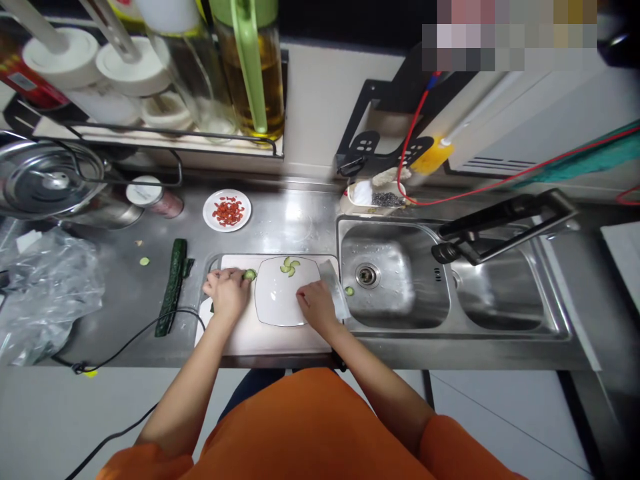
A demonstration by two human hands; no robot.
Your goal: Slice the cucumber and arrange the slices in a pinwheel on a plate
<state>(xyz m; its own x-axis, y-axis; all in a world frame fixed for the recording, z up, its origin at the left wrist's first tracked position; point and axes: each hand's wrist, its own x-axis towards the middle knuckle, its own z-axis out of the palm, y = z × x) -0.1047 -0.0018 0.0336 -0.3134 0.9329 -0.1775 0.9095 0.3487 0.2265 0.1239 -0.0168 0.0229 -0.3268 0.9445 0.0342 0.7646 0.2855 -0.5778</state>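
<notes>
Plate (287, 307) lies on the board (290, 341), its middle and near part giving open room; board's right end meets the sink (403, 320) rim, right of the plate. Slices (289, 267) form a pinwheel near the plate's far edge. Left hand (227, 290), left of the plate: fingers bent, against a cucumber piece (249, 274); cannot tell whether pinched. Right hand (319, 305), over the plate's right edge: fingers curled, contents hidden. Knife (334, 280), right of the plate, part-hidden by that arm. Cable (188, 311) crosses the cucumber (174, 277), farther left of the plate. Bottles (231, 73) beyond the plate cut off at top.
</notes>
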